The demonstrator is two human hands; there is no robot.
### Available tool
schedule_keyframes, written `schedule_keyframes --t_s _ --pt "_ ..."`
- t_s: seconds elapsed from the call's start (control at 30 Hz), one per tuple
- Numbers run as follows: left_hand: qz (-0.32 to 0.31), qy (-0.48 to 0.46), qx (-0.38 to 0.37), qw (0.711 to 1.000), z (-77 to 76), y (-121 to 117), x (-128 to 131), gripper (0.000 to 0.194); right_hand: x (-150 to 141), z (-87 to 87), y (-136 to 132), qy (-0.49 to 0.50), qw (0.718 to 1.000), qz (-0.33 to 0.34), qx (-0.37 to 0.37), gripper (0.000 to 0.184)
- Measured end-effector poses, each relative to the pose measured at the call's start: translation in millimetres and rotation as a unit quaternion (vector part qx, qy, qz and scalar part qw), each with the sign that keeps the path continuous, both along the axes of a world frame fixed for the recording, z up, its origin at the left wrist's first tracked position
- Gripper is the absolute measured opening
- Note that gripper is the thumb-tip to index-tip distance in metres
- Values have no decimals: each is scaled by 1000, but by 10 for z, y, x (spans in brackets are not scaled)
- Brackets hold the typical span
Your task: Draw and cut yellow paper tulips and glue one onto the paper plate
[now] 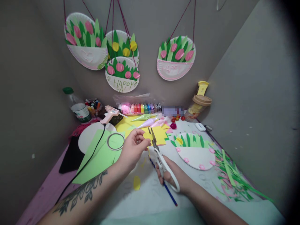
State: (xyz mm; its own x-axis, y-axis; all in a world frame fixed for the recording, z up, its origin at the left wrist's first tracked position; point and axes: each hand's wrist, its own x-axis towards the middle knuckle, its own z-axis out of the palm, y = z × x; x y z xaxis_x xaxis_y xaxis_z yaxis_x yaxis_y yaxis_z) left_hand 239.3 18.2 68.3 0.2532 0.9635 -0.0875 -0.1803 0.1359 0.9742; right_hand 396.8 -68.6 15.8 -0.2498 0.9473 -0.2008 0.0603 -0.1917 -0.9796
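Observation:
My left hand [133, 147] pinches a small piece of yellow paper [147, 136] above the table. White-handled scissors [161, 159] sit in my right hand [174, 176], their blades open and pointing up into the edge of that paper. Below the hands lie a cut yellow oval [137, 182] and a blue pencil [169, 193]. To the right rests a paper-plate basket [194, 153] with green paper leaves, a yellow tulip and pink dots.
Green paper sheets [98, 156], a tape ring [115, 141], a pink glue gun [109, 114] with black cord, yellow sheets [159, 133], a paint set [140, 107] and a bottle [77, 106] crowd the back. Green and pink scraps [231, 178] pile at right. Finished plate baskets [122, 73] hang on the wall.

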Motion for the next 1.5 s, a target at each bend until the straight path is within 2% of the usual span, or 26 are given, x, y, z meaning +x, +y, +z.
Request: schedule_keyframes --t_s 0.33,0.63,1.1,1.27,1.5 --pt "-4 -2 5 1000 25 4 -17 30 12 25 3 -33 999 -1 15 30" --pt "-1 -8 0 1000 37 21 -31 32 25 10 8 -15 1000 9 -4 35" --pt "4 -6 5 1000 18 40 -38 28 51 14 15 -31 999 4 -8 24" --pt "-9 13 21 1000 -2 65 -39 27 73 -34 9 -14 1000 19 3 31" --pt "-18 22 27 999 -2 61 -49 28 63 -8 16 -20 1000 19 9 39"
